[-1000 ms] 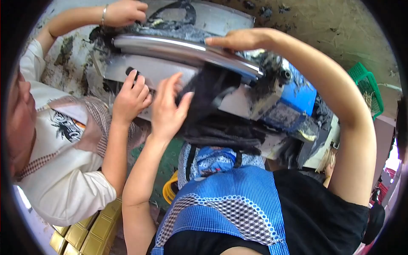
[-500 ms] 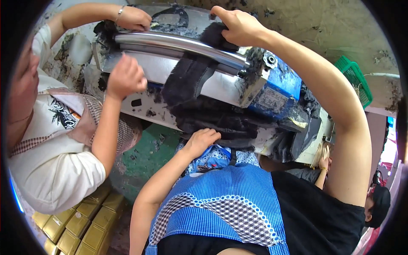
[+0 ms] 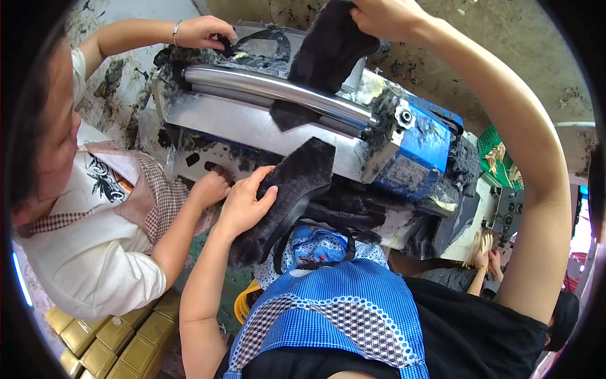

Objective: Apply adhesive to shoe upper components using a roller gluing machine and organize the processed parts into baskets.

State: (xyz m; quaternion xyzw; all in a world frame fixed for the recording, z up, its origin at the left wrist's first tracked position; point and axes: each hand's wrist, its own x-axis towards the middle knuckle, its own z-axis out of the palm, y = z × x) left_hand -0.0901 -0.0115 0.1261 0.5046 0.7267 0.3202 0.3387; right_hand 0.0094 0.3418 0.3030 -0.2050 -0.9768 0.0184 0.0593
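Note:
A machine with shiny metal rollers [image 3: 278, 88] and a blue housing [image 3: 413, 155] stands before me. My right hand [image 3: 388, 19] reaches past the rollers and grips the upper edge of a black fuzzy fabric piece [image 3: 331, 47]. A black pointed tail [image 3: 293, 115] shows on the near side of the rollers, apparently the same piece running between them. Close to my body, my left hand [image 3: 249, 199] pinches a second black fuzzy piece [image 3: 300, 177] between thumb and fingers, tilted up toward the machine's metal plate [image 3: 227, 120]. More black pieces [image 3: 344, 211] lie beneath it.
On the left, a co-worker's hand [image 3: 205, 31] holds a dark scrap by the rollers; the other [image 3: 211, 189] is low beside the machine. A green basket [image 3: 495, 151] stands at right, near another person's hands [image 3: 486, 260]. Gold tins [image 3: 101, 360] and a yellow basket [image 3: 245, 303] sit below.
My right hand has pulled the fabric up and away through the rollers. My left hand has lifted another piece off the pile. The co-worker's near hand has dropped lower.

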